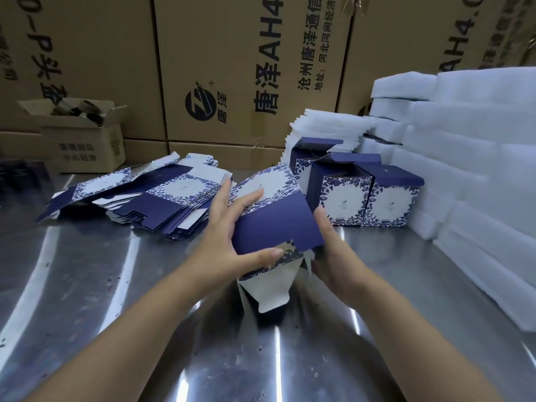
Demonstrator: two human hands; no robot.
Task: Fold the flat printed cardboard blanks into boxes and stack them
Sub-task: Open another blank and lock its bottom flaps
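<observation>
The half-opened navy and white floral cardboard box [275, 216] is held up off the shiny steel surface [116, 285], directly between the two hands and straight ahead of the person. Its long axis runs away from the person, floral end tilted up and far, open end low and near; the white unfolded bottom flaps [266, 288] hang from that near end toward the person. The left hand [232, 236] grips the box's left side, fingers spread on the top face and thumb hooked across the lower edge. The right hand [333, 256] lies against the right edge; its fingertips go out of sight behind the card, so I cannot tell whether it clamps or only braces.

The flaps sit about level with both hands, slightly nearer the right one; closing them probably falls to that hand while the left steadies. The row of folded blue floral boxes [362, 195] stands beyond and to the right, nearer the right hand; the pile of flat printed cardboard blanks [162, 198] lies to the left, nearer the left hand.
</observation>
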